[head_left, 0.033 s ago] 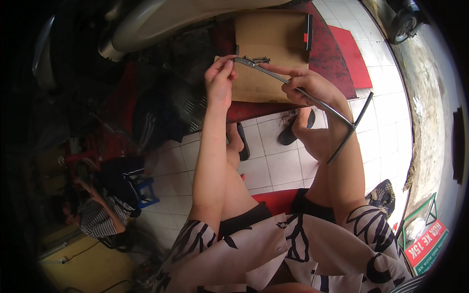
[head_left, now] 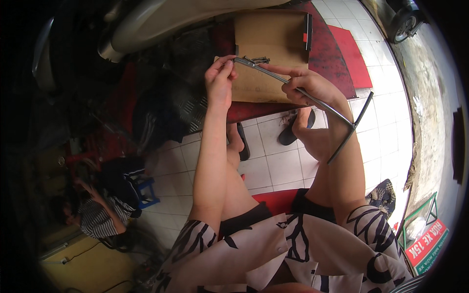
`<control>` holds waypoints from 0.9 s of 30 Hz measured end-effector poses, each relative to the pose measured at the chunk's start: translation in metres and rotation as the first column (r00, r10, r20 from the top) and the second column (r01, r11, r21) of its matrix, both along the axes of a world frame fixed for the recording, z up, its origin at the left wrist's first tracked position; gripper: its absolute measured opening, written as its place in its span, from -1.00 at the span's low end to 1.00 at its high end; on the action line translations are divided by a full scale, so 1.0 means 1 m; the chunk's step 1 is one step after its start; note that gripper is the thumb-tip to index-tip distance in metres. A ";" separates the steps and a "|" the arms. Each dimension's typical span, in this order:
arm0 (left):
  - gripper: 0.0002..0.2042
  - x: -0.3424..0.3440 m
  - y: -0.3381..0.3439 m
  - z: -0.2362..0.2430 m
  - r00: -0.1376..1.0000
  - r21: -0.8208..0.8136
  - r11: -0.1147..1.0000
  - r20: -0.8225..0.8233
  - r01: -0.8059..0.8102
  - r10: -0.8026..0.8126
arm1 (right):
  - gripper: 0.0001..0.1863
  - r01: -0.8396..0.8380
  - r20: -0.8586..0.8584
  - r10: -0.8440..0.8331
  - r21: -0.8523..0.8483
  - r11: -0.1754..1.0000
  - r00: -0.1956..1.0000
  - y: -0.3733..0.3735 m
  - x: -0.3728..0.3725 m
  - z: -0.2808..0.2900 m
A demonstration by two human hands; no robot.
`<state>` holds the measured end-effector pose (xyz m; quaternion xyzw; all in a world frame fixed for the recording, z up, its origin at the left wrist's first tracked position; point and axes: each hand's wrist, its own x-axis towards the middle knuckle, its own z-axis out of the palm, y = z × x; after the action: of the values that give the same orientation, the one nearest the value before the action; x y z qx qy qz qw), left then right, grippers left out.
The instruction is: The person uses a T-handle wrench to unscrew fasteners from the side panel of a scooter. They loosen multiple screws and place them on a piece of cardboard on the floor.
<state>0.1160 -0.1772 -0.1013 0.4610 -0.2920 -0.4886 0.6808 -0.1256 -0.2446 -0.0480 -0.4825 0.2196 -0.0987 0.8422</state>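
Observation:
A T-handle wrench (head_left: 273, 75) slants over an open cardboard box (head_left: 271, 34), its long shaft running from upper left down to a dark crossbar at the lower right. My right hand (head_left: 310, 85) is closed round the middle of the shaft, with the index finger stretched along it toward the far end. At that far end, my left hand (head_left: 221, 73) pinches the wrench's tip between thumb and fingers; whether a small part sits there too is hidden. Several dark metal pieces, like bolts (head_left: 262, 60), lie on the cardboard just behind the shaft.
Under the box is a red platform (head_left: 327, 63) with dark stains. A pale vehicle body panel (head_left: 161, 24) hangs at the upper left. Left of me, a person in a striped shirt (head_left: 102, 215) is near a blue stool (head_left: 146, 191). A signboard (head_left: 427, 239) stands at the lower right.

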 end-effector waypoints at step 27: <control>-0.82 -0.024 0.002 0.004 0.977 -0.006 0.988 -0.151 -0.153 0.151 | -0.26 -0.060 -0.015 0.060 -0.034 0.998 0.998 -0.005 -0.013 0.005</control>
<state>0.0924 -0.1749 -0.0975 0.4380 -0.2080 -0.4660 0.7401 -0.1382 -0.2493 -0.0431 -0.5038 0.2091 -0.0738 0.8349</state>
